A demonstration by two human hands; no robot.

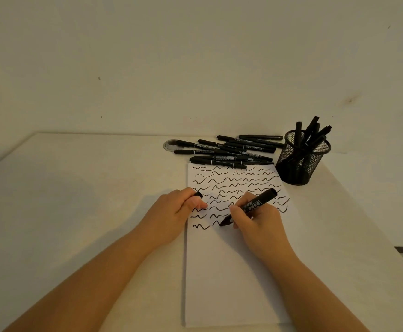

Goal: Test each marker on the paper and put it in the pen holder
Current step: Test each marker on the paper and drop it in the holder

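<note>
— Head view, looking down: what in the right hand (258, 219)?

— Wrapped around a black marker (250, 206), fingers pinching the barrel low down. Tip touching the paper (231, 279) at the end of the lowest row of squiggles (234, 185). Rear end tilted up and away toward the pen holder (302, 161).

— And the left hand (174, 212)?

— Curled closed around a small black cap (198, 194), only the cap's end poking out above the thumb. Resting at the left edge of the paper, fingertips over the sheet.

— State of the paper?

— White, lying lengthwise on the pale desk (76, 200). Upper part filled with rows of black wavy strokes; lower part bare.

— Where the other markers?

— Two lots. A loose pile of markers (227, 152) lying flat on the desk just beyond the top edge of the paper, nearest ones overlapping that edge. Several more standing markers (312, 131) tilted inside the black mesh pen holder, upright at the paper's top right corner, just beside the pile.

— Anything else on the desk?

— A round grey fitting (170, 145) set into the surface at the left end of the pile, partly under one marker. Plain wall (147, 56) behind.
</note>
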